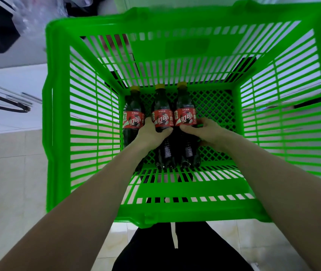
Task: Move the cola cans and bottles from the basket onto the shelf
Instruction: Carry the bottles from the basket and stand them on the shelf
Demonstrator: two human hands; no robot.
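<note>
Green slatted plastic basket (58, 114), seen from above, holding three cola bottles lying side by side on its lattice floor, yellow caps pointing toward the far wall and red labels facing up. The left bottle (133, 118) lies untouched against the basket's left wall. The left hand (151, 133) wraps its fingers around the middle bottle (162, 118) just below the label; the right hand (208, 132) likewise closes around the right bottle (185, 116). The right half of the floor carries nothing. Pale tiled floor (9, 173) surrounds the basket.
</note>
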